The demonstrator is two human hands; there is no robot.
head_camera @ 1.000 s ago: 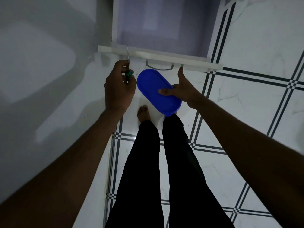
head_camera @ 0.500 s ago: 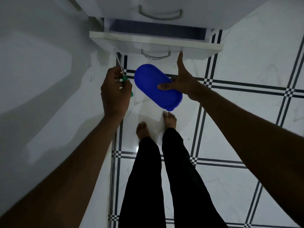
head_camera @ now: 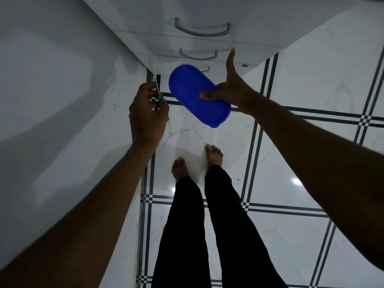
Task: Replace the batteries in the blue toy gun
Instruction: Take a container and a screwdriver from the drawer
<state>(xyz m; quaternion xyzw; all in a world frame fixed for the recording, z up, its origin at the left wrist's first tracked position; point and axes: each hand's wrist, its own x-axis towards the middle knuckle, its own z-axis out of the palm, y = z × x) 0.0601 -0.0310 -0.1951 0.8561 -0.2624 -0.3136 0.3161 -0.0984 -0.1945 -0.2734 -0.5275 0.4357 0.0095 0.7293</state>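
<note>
Two hands are working in front of a white drawer unit (head_camera: 207, 15), seen from above by the head camera. No blue toy gun or batteries are showing in this view. Left hand (head_camera: 146, 115) is gripping a green-handled screwdriver (head_camera: 159, 98), its fingers curling round the handle while the thin metal shaft is pointing up toward the drawer fronts. Right hand (head_camera: 230, 88) is holding a blue oval container (head_camera: 197, 94), the thumb pressing on the lid and one finger stretching straight up to touch the drawer front; the other fingers are lying under the container, hidden. Container and screwdriver are hovering near each other, not touching, above the floor. Bare feet and black trouser legs (head_camera: 199, 225) are standing on white marble-look floor tiles (head_camera: 311, 173) crossed by dark stripes. White wall (head_camera: 52, 100) is running along the left side.
</note>
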